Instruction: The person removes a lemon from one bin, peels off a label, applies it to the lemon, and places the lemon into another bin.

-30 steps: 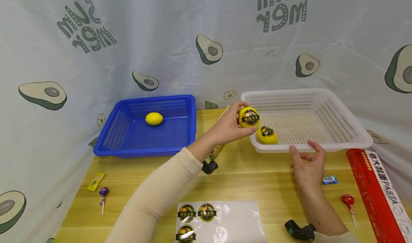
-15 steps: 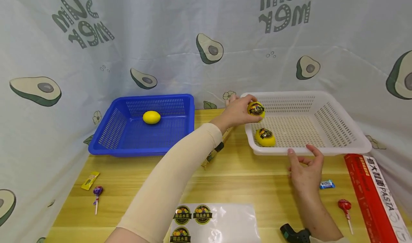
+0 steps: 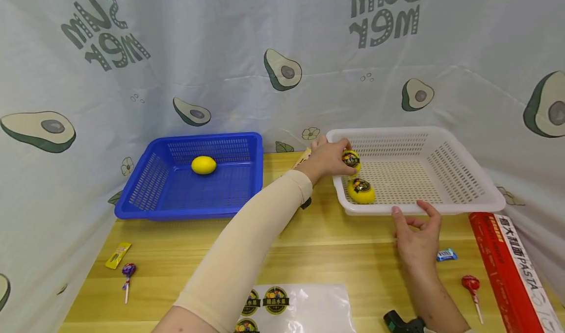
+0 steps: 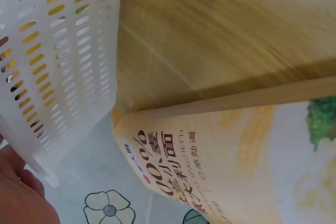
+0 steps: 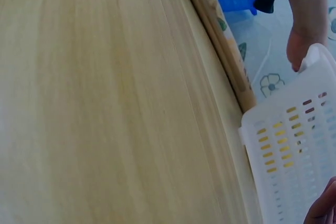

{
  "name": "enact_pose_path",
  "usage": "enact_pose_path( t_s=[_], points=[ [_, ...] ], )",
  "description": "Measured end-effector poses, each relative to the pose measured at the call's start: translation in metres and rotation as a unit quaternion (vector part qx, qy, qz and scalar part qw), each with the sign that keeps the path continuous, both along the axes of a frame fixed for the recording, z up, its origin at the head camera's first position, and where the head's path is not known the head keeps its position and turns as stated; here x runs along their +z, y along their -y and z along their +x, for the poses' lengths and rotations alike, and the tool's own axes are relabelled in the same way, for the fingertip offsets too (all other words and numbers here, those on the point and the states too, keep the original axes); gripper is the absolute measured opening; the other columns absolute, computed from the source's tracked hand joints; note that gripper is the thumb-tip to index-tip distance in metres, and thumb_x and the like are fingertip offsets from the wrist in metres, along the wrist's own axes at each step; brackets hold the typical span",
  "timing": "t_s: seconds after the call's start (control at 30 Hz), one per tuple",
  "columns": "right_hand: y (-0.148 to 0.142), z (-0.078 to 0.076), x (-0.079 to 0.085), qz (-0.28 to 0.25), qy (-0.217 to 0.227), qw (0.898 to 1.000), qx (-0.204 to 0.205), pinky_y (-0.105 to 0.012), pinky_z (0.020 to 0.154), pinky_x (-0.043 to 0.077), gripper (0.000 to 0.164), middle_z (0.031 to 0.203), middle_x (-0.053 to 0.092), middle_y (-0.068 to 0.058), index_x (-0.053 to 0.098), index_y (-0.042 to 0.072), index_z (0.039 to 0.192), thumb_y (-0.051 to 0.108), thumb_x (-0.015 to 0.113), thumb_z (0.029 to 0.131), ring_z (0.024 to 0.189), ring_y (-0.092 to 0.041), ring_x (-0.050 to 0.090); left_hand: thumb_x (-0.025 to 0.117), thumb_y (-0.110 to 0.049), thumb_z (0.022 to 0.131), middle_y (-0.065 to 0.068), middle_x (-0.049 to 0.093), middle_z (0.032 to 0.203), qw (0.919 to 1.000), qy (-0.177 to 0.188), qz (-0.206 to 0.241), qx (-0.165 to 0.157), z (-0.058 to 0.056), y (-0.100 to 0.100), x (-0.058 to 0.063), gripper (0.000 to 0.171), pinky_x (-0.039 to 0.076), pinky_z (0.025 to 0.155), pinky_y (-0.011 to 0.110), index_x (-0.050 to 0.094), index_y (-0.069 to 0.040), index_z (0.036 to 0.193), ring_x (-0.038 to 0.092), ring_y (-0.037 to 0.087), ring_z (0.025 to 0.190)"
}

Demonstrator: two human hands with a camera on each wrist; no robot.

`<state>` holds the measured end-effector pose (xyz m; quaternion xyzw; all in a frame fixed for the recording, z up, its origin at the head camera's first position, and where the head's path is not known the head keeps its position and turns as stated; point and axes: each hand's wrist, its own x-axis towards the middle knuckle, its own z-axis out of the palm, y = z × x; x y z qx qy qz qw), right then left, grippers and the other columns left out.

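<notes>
Inside the left end of a white plastic basket (image 3: 441, 209), my left hand (image 3: 327, 157) holds a lemon (image 3: 351, 160) with a round black-and-gold label. A second labelled lemon (image 3: 362, 192) lies in the basket's front left corner. My right hand (image 3: 417, 237) grips the basket's front rim, thumb and index fingertip on it and the other fingers curled below. Through the slots of the basket wall (image 4: 79, 51), yellow shows in the left wrist view. An unlabelled lemon (image 3: 203, 165) rests in the blue basket (image 3: 190, 214) to the left.
A spaghetti packet (image 4: 210, 156) lies between the baskets, partly under my left arm. Near the front is a label sheet (image 3: 313, 308) with several round labels. Wrapped candies and lollipops (image 3: 471, 283) lie at both sides, and a red pasta box (image 3: 507, 269) at the right.
My left hand has carried the labelled lemon rightward over the white basket's left rim and lowered it inside, behind the other labelled lemon. My right hand has stayed at the front rim.
</notes>
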<state>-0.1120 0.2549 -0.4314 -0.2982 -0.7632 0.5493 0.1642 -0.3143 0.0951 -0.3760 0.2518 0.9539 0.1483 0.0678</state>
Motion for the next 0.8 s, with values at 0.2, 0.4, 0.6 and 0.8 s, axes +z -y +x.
enact_pose_path(
  t_s=[0.2, 0.4, 0.6, 0.8],
  points=[
    [0.001, 0.000, 0.000, -0.007, -0.008, 1.000, 0.006, -0.021, 0.046, 0.048, 0.061, 0.084, 0.053, 0.011, 0.033, 0.034, 0.145, 0.043, 0.068, 0.096, 0.051, -0.007, 0.058, 0.065, -0.063, 0.091, -0.013, 0.051, 0.152, 0.9998, 0.000, -0.017, 0.000, 0.003, 0.009, 0.002, 0.063, 0.027, 0.104, 0.040, 0.050, -0.036, 0.145, 0.031, 0.026, 0.138],
    [-0.002, 0.000, 0.002, -0.003, 0.014, 1.000, 0.004, -0.022, 0.048, 0.048, 0.065, 0.084, 0.053, 0.013, 0.032, 0.032, 0.149, 0.046, 0.067, 0.096, 0.053, -0.007, 0.058, 0.057, -0.056, 0.099, -0.003, 0.038, 0.162, 0.9995, -0.001, 0.024, -0.022, 0.021, 0.031, 0.003, 0.055, 0.023, 0.124, 0.051, 0.051, -0.030, 0.147, 0.031, 0.030, 0.149],
    [0.011, 0.007, 0.006, 0.019, -0.003, 1.000, 0.009, -0.018, 0.050, 0.046, 0.067, 0.084, 0.052, 0.012, 0.032, 0.029, 0.153, 0.044, 0.066, 0.097, 0.052, -0.007, 0.056, 0.059, -0.051, 0.100, 0.002, 0.047, 0.156, 0.9987, 0.007, 0.013, -0.049, 0.059, 0.078, 0.014, 0.052, 0.036, 0.115, 0.051, 0.053, -0.025, 0.145, 0.045, 0.028, 0.138],
    [0.060, 0.018, 0.009, 0.025, -0.067, 0.994, 0.078, -0.016, 0.050, 0.041, 0.059, 0.089, 0.052, 0.008, 0.042, 0.022, 0.149, 0.023, 0.071, 0.097, 0.053, 0.000, 0.050, 0.061, -0.050, 0.099, 0.004, 0.048, 0.156, 0.9994, 0.017, -0.015, -0.027, 0.078, 0.147, 0.035, 0.053, 0.040, 0.105, 0.050, 0.054, -0.026, 0.145, 0.046, 0.031, 0.124]
  ],
)
